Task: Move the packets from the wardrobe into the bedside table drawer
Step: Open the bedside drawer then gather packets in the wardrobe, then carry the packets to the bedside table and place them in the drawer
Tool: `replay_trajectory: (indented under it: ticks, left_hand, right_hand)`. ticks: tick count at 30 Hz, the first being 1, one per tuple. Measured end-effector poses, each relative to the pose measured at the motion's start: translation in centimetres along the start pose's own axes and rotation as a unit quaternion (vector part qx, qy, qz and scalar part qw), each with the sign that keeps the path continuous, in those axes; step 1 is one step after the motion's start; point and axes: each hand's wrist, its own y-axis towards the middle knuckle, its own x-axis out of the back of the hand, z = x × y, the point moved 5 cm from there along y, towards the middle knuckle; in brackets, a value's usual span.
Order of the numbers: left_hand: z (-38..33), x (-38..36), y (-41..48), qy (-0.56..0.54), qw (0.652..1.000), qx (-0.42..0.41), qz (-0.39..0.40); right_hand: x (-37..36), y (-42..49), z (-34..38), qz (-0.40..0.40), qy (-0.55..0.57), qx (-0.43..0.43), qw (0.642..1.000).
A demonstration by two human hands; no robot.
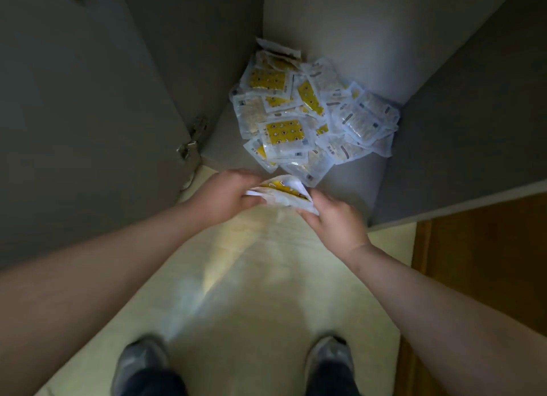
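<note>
Both hands meet on a small bundle [284,189] of packets: the left hand [229,192] has its fingers curled over the bundle's left end, and the right hand [334,218] pinches its right end, so the bundle is clamped between them. Motion blur hides how many packets it holds. The grip hangs over the pale floor [251,277], just in front of the wardrobe [349,185] base's front edge. Just beyond the grip lies the pile [310,111] of clear packets, many with yellow cards inside, heaped and overlapping on the base; its nearest packets reach almost to the bundle. Left of the grip stands the open grey door [74,114], its metal hinge [194,138] close by the left hand. Right of the grip a grey panel [473,129] closes in that side, and below it, nearer than the right hand, is a brown wooden surface [488,262]. Below the grip, two grey shoes [139,363] stand on the floor.
</note>
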Motion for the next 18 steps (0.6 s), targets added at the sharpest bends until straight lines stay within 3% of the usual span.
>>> replay_trajectory:
  ticks: [3, 6, 13, 18]
  left_hand:
    - [-3.1, 4.9, -4.0, -0.010, 0.994, 0.069, 0.078]
    - [-7.0, 10.8, -7.9, -0.012, 0.990, 0.102, 0.098]
    - [-17.3, 25.9, -14.9, -0.092, 0.983, 0.146, 0.062]
    - [-24.3, 35.3, -19.2, -0.138, 0.976, 0.168, 0.017]
  right_hand:
    - [5.0, -3.5, 3.5, 0.034, 0.037, 0.012, 0.999]
    - [11.6, -6.7, 7.5, 0.057, 0.092, 0.020, 0.994]
    - [28.1, -11.9, 15.1, 0.048, 0.116, 0.038, 0.991]
    - [38.4, -14.3, 19.6, 0.052, 0.152, 0.099, 0.982]
